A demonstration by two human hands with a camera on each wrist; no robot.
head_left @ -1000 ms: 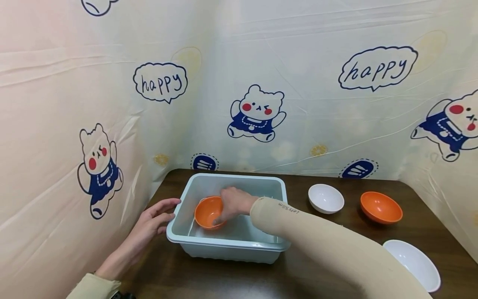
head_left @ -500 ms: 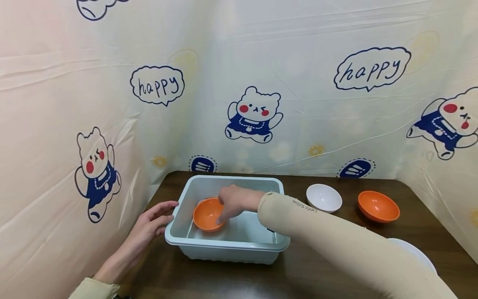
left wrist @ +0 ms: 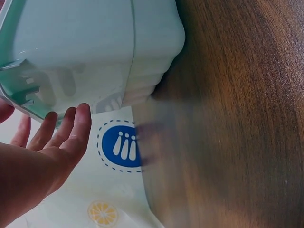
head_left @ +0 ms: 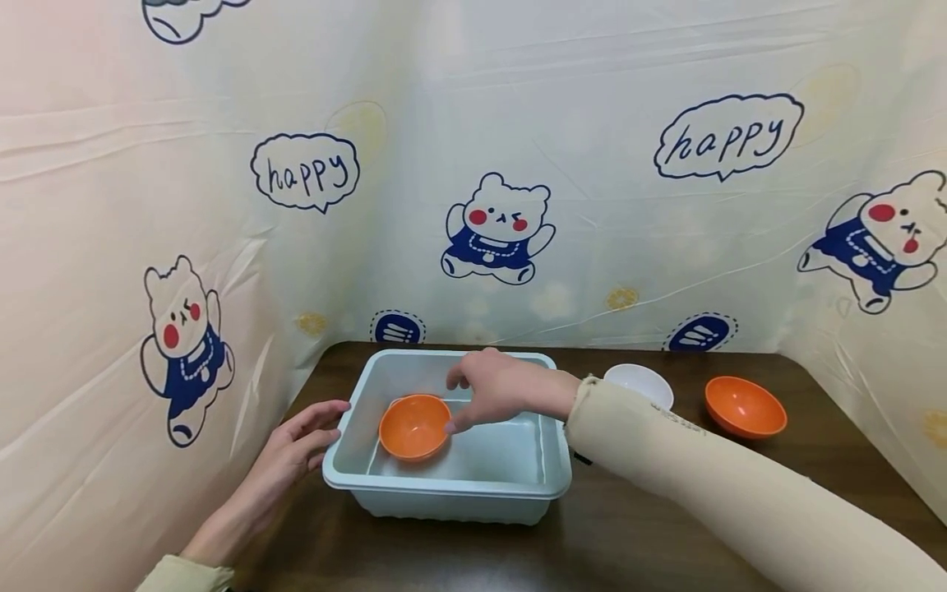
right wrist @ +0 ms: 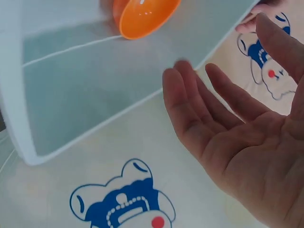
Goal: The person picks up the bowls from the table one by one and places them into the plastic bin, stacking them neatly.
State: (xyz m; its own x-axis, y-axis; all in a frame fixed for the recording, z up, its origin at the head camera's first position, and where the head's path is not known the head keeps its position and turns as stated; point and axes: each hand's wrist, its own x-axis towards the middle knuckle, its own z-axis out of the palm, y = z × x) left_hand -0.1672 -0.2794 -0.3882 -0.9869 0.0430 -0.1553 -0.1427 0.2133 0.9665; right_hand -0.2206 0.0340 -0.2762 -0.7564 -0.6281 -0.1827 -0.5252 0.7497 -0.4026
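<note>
- we see the right hand [head_left: 496, 390] over the middle of the pale blue bin [head_left: 451, 487], its forearm in a beige sleeve [head_left: 710, 469] slanting in from the lower right.
- its grip is apart: the fingers bend forward, the thumb points down and to the left, and we find nothing between them.
- in the head view the thumb tip meets the edge of the orange bowl [head_left: 414, 427]; the right wrist view shows us a gap.
- we see the left hand [head_left: 303, 444] at the bin's left end, palm turned inward, fingers spread and slightly bent by the rim; this grip is apart too, and we cannot tell how firmly it touches.
- the orange bowl sits upright inside the bin, in its left part, glossy and round, with a thin pale edge behind its far rim that we cannot identify.
- the bin stands on the dark wood-grain desk [head_left: 444, 559].
- to its right we see a white bowl [head_left: 636, 381], partly covered by the sleeve, and a second orange bowl [head_left: 745, 405].
</note>
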